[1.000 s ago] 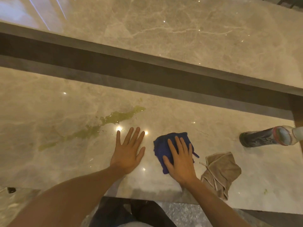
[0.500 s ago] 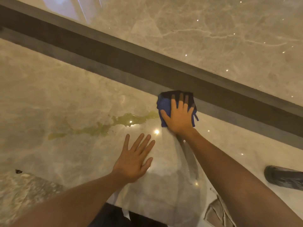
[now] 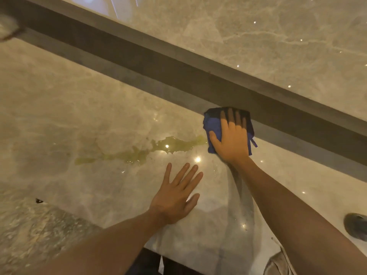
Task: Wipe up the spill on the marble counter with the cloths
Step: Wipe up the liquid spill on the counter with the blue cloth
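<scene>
Moved: your right hand (image 3: 231,139) has carried the blue cloth (image 3: 213,125) from the near edge to the counter's (image 3: 59,100) back edge.
Right hand: fingers flat, pressing the cloth.
Left hand (image 3: 176,195): splayed, bracing.
Spill (image 3: 143,151): unwiped, its right tip touching the cloth.
Second cloth (image 3: 278,263): idle at the near edge.
Meaning: you look set to sweep left.

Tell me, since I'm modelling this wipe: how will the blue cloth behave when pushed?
The crumpled blue cloth looks soft, so it probably bunches. Under the flat right hand it should glide over the glossy marble counter, likely soaking the yellow-green spill.
</scene>
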